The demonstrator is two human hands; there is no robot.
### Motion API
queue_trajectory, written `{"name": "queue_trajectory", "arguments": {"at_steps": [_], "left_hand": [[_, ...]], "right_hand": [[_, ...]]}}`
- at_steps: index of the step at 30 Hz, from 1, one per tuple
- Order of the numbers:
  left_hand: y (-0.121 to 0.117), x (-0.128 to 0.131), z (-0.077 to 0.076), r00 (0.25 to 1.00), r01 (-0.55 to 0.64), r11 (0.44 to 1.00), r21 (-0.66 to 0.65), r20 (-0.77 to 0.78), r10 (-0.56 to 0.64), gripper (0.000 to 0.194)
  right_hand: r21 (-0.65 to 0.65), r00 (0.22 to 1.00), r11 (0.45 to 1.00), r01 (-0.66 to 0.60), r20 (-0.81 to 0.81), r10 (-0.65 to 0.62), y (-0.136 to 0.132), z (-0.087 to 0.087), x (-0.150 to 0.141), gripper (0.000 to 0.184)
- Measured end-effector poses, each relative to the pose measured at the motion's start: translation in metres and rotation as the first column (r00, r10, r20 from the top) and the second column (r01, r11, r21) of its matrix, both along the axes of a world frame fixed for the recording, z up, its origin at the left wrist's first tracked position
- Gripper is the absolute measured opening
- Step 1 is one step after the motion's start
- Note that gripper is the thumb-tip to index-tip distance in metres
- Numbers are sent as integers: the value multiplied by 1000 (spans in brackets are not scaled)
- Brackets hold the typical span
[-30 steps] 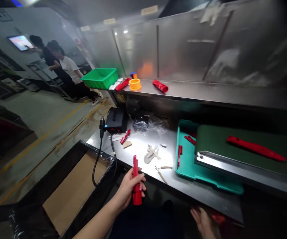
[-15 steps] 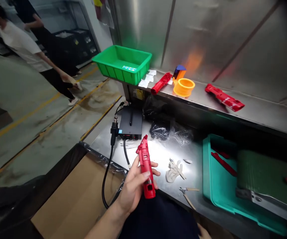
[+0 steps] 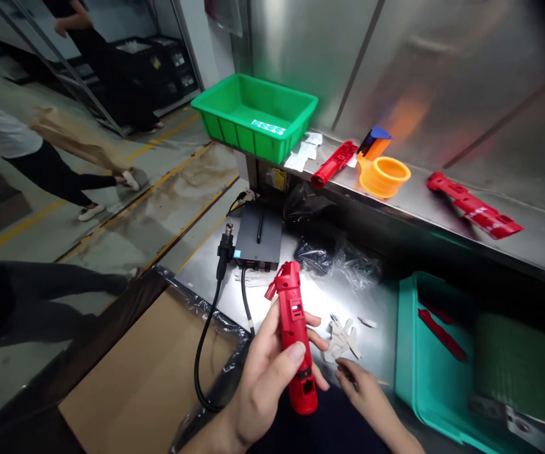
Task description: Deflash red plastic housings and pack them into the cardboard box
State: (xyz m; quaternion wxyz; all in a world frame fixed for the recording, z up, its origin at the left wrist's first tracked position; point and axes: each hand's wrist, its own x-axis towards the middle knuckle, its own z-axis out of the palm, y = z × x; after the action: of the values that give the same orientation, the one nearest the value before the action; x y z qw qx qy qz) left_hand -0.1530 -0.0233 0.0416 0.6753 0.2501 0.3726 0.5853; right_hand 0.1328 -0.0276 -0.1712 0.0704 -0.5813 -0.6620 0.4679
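My left hand is wrapped round a red plastic tool housing, thumb on its face and fingertips showing at its right side. The housing is held tilted above the bench edge, with a small slot and a square opening showing. My right hand is low over the bench, fingers slightly curled and apart, with nothing visible in them. It is close to a crumpled white glove with tweezers-like tools on it. Only the tip of a tan handle shows beside that hand; the rest of that tool is hidden.
A black box with cables stands behind the left hand. On the shelf are a green bin, red housings and an orange tape ring. A teal tray is right, a cardboard-filled box left. People walk nearby.
My right hand has come up from the lower edge to the bench beside the glove, covering most of the nippers. The housing has moved slightly right and lower in view. People have walked on.
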Motion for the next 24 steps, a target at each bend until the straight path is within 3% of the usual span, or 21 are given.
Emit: {"name": "queue_trajectory", "arguments": {"at_steps": [6,14,19,22,24], "left_hand": [[4,18,6,997,-22,999,-24,-73,21,48],[13,41,1,994,-105,994,-40,-24,104,43],[18,37,-2,983,-172,980,-99,51,177,36],[19,16,-15,951,-283,932,-224,59,303,41],[18,-7,-28,883,-427,838,-341,42,467,38]], "right_hand": [[17,991,991,-131,9,131,26,9,5,37],[73,988,989,-131,-71,136,28,6,4,28],[118,986,982,-146,-59,153,52,4,-4,29],[197,984,966,-168,-25,176,77,12,-21,30],[271,973,937,-222,-2,231,95,22,-43,29]]}}
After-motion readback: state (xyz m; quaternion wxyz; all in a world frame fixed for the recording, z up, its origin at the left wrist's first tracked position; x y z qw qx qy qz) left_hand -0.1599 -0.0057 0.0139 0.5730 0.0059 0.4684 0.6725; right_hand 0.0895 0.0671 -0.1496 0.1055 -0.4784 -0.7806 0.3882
